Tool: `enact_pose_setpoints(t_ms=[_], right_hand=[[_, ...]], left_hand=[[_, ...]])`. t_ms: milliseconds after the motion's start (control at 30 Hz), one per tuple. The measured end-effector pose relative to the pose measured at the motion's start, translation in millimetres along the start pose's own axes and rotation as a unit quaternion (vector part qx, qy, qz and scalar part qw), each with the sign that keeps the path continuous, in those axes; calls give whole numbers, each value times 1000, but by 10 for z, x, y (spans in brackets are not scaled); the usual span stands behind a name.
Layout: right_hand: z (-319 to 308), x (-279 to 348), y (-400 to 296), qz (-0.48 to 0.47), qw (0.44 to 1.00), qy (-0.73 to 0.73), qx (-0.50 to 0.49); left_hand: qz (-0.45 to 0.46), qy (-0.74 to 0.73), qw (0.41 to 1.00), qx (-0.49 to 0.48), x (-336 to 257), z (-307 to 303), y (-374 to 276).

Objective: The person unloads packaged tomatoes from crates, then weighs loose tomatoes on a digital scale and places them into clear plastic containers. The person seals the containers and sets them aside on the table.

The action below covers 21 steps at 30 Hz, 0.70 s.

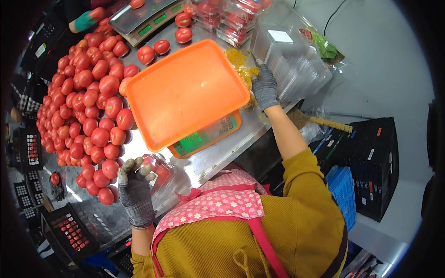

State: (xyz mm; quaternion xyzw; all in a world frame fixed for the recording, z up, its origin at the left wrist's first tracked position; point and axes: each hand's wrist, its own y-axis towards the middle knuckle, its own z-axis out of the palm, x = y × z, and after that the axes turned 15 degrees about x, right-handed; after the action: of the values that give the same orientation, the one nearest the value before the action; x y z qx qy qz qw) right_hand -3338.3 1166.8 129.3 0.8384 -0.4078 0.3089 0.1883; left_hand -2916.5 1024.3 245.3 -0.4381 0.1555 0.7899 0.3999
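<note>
My left hand (137,191), in a grey knit glove, is raised at the near edge of the tomato pile (87,93), its fingers apart and slightly curled. Just beside it a clear plastic box of tomatoes (161,173) sits on the metal table; the hand partly covers it. My right hand (266,87), gloved alike, reaches to the yellow rubber bands (240,62) beside a stack of clear plastic containers (295,66). Whether its fingertips grip a band cannot be told. Between my hands an orange tray (189,93) lies on a scale with a green display (191,140), holding nothing.
A second scale (149,21) with green displays stands at the far side. Filled tomato boxes (236,21) are stacked behind the tray. Another person's teal-gloved hand (85,21) holds a tomato at upper left. Black crates (368,166) and a blue crate (342,194) stand at right.
</note>
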Motion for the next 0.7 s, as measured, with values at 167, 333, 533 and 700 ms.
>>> enact_pose_setpoints(t_ms=[167, 333, 533, 700], right_hand=[[-164, 70, 53, -24, 997, 74, -28], [-602, 370, -60, 42, 956, 288, 45], [-1185, 1147, -325, 0, 866, 434, 250], [-1254, 1535, -447, -26, 814, 384, 434]], left_hand=[[26, 44, 995, 87, 4, 199, 322], [-16, 92, 992, 82, 54, 770, 819], [-71, 169, 947, 265, 181, 1433, 1411], [-172, 99, 905, 375, 235, 1611, 1481]])
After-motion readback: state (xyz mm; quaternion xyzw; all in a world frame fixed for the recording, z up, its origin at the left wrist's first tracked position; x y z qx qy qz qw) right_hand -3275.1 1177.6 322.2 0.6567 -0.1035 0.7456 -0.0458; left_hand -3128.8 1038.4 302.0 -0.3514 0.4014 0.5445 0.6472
